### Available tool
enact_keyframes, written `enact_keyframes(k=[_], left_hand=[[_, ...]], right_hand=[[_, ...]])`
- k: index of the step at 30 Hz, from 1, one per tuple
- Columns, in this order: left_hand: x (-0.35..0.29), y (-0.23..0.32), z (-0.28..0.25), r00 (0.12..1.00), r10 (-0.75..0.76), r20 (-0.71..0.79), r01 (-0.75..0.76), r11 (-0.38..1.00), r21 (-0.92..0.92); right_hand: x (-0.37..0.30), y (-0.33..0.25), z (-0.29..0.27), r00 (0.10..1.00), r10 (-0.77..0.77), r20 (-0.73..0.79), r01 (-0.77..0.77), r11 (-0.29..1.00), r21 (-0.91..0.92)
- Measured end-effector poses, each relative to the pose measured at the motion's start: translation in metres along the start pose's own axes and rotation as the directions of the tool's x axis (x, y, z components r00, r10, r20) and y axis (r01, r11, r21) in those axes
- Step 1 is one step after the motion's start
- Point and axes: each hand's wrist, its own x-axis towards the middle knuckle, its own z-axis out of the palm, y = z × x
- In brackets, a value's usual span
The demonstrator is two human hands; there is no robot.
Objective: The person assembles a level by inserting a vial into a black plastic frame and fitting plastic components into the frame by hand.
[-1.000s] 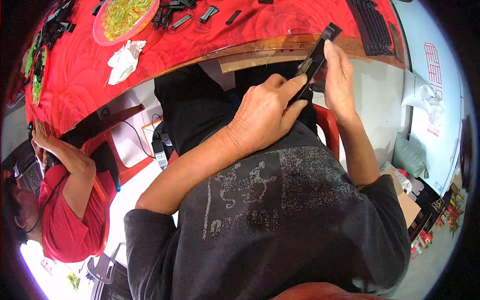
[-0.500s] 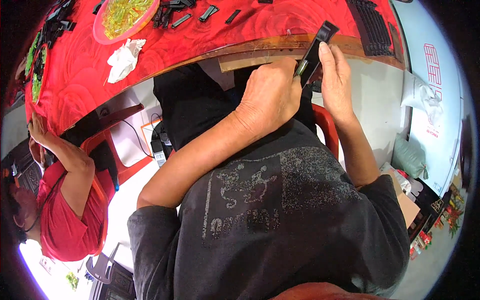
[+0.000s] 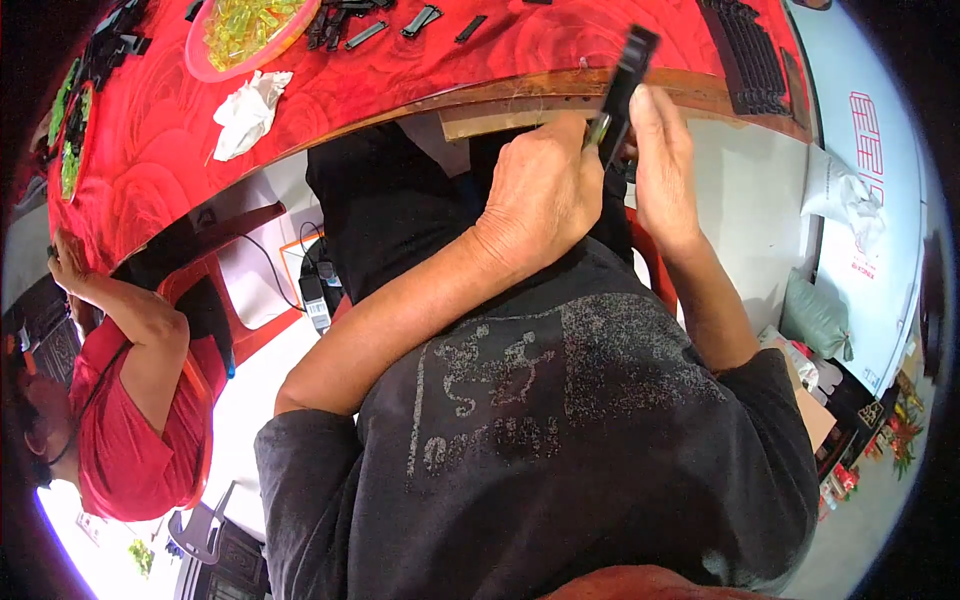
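A long black plastic strip (image 3: 622,88) is held between my hands just off the table edge, tilted with its far end over the red cloth. My left hand (image 3: 545,185) is closed round its near end. A small shiny, greenish clear piece (image 3: 600,130) shows beside those fingers; its kind cannot be made out. My right hand (image 3: 664,165) presses its fingertips against the strip's right side, its fingers bent round it and its thumb hidden. The near end of the strip is covered by my left hand.
On the red tablecloth (image 3: 420,75) stand a pink bowl (image 3: 200,65) of yellow clear pieces, a crumpled white tissue (image 3: 250,115) and several loose black parts. Black strips (image 3: 745,60) lie in a row at the right. A person in red (image 3: 145,420) sits at the left.
The black strip has turned more upright, its far end moving left and slightly away. My right hand has shifted a little left with it; my left hand stays nearly in place.
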Motion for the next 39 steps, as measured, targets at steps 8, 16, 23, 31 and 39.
enact_keyframes(k=[8,16,23,31,39], left_hand=[[-0.001,-0.008,0.002,0.982,0.058,-0.179,-0.033,0.989,0.143],[-0.001,-0.010,-0.010,0.965,0.097,-0.245,-0.112,0.993,-0.048],[0.018,-0.007,-0.068,0.827,0.562,0.014,-0.541,0.788,0.294],[0.035,-0.008,-0.070,0.657,0.627,0.419,-0.738,0.647,0.189],[0.032,-0.005,-0.070,0.601,0.522,0.605,-0.651,0.759,-0.008]], right_hand=[[-0.027,0.010,0.013,0.957,0.230,0.179,-0.282,0.884,0.373],[-0.014,0.005,-0.007,0.898,0.308,0.316,-0.420,0.813,0.403],[0.002,-0.002,-0.037,0.823,0.359,0.439,-0.475,0.860,0.186],[0.015,-0.023,-0.045,0.707,0.366,0.606,-0.369,0.921,-0.125],[0.027,-0.015,-0.052,0.658,0.254,0.709,-0.154,0.967,-0.203]])
